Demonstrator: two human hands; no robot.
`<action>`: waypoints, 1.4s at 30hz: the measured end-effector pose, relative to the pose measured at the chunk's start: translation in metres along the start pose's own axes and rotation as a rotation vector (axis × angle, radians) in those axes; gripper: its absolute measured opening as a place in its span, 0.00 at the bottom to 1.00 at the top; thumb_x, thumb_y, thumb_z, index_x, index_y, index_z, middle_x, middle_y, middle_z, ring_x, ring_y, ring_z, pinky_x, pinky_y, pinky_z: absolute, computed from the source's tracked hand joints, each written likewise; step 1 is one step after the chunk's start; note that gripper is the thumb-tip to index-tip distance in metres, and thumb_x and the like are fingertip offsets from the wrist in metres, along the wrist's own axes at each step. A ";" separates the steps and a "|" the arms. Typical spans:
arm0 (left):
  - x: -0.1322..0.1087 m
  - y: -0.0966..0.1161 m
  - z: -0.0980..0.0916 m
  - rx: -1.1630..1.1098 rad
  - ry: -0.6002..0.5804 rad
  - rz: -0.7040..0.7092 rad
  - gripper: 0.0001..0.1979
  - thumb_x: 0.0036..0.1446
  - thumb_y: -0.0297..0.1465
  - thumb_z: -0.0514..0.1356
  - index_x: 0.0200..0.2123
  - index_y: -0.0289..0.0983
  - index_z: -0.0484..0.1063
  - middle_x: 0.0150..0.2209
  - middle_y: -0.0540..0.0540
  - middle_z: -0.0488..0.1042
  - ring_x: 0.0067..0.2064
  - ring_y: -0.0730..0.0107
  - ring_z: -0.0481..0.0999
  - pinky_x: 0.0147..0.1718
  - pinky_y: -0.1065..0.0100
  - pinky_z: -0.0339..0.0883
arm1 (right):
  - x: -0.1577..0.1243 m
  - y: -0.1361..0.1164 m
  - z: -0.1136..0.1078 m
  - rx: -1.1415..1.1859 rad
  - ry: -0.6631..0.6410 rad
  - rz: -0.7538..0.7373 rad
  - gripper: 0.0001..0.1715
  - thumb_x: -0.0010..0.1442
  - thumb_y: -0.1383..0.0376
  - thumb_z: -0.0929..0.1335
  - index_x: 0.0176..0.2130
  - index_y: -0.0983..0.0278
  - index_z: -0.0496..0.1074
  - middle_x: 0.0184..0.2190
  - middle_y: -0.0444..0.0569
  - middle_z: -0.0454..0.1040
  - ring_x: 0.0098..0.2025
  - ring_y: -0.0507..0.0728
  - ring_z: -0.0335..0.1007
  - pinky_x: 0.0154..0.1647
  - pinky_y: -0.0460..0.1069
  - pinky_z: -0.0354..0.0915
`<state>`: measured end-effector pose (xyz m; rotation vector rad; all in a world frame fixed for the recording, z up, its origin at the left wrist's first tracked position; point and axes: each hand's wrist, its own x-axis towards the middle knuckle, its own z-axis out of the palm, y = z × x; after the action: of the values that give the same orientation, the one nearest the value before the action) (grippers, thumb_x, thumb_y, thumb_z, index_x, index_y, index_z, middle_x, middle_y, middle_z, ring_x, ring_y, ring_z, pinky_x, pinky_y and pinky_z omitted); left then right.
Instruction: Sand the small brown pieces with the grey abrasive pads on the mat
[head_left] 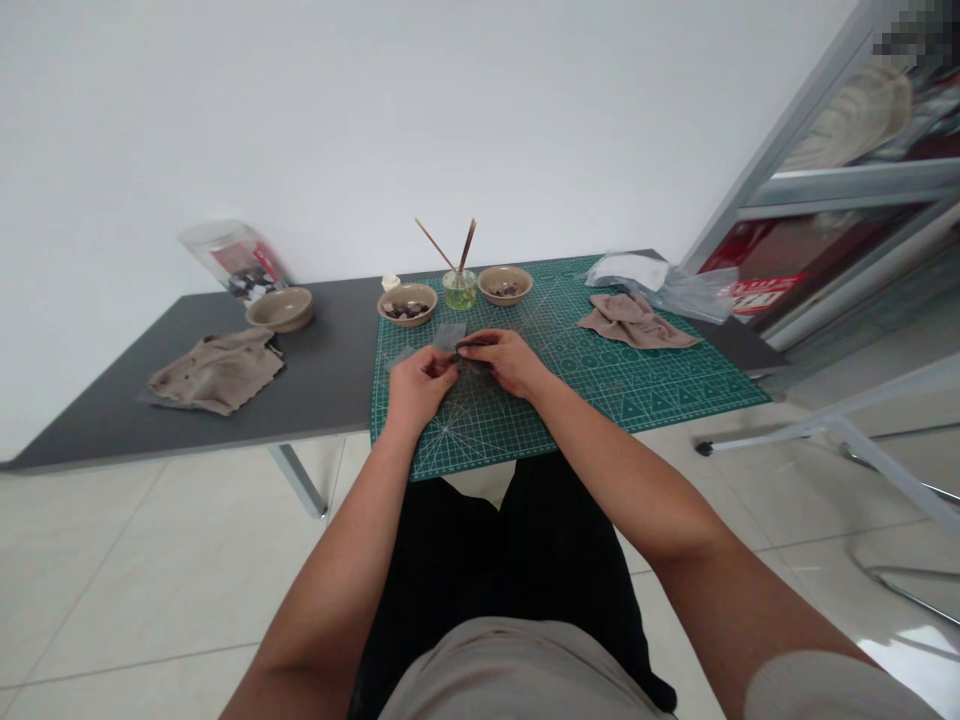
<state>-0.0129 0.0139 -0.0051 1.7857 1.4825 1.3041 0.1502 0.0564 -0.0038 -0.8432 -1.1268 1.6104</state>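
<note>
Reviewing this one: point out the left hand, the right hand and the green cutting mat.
Left hand [419, 388]: head view, back of the hand.
Right hand [511, 362]: head view, back of the hand.
Green cutting mat [562, 350]: head view, bare printed surface.

Small dark piece [457, 357] pinched between left hand [416, 388] and right hand [511, 362], mostly covered, too small to name. Print [262, 262] on clear tub [214, 243] blurred. Dark bits [406, 310] in bowl [409, 323] indistinct. White frame [862, 402] cut off at right.

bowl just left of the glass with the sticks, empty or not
Not empty: dark pieces lie in the bowl, though what they are I cannot tell.
</note>
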 end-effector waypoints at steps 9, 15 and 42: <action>-0.001 0.004 0.001 0.080 -0.019 0.036 0.07 0.51 0.33 0.63 0.34 0.37 0.75 0.26 0.52 0.75 0.28 0.73 0.72 0.30 0.71 0.65 | -0.001 -0.002 0.000 0.024 0.006 -0.008 0.13 0.39 0.66 0.78 0.29 0.65 0.78 0.27 0.43 0.77 0.31 0.51 0.71 0.38 0.48 0.67; 0.001 0.004 0.001 -0.046 -0.024 -0.041 0.08 0.51 0.33 0.62 0.35 0.37 0.74 0.27 0.51 0.76 0.29 0.72 0.74 0.31 0.70 0.67 | -0.004 -0.004 -0.001 0.003 -0.037 0.008 0.15 0.39 0.66 0.79 0.30 0.65 0.79 0.27 0.44 0.77 0.31 0.52 0.72 0.37 0.49 0.68; -0.001 0.005 -0.002 0.033 0.208 0.082 0.07 0.51 0.33 0.63 0.34 0.37 0.74 0.32 0.50 0.76 0.32 0.72 0.73 0.36 0.69 0.69 | -0.054 0.001 0.017 -1.355 0.008 -0.417 0.25 0.66 0.59 0.64 0.60 0.62 0.69 0.64 0.55 0.63 0.63 0.66 0.56 0.61 0.63 0.56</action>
<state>-0.0119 0.0107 -0.0003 1.7924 1.5615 1.5559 0.1506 0.0005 0.0012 -1.2767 -2.2168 0.3231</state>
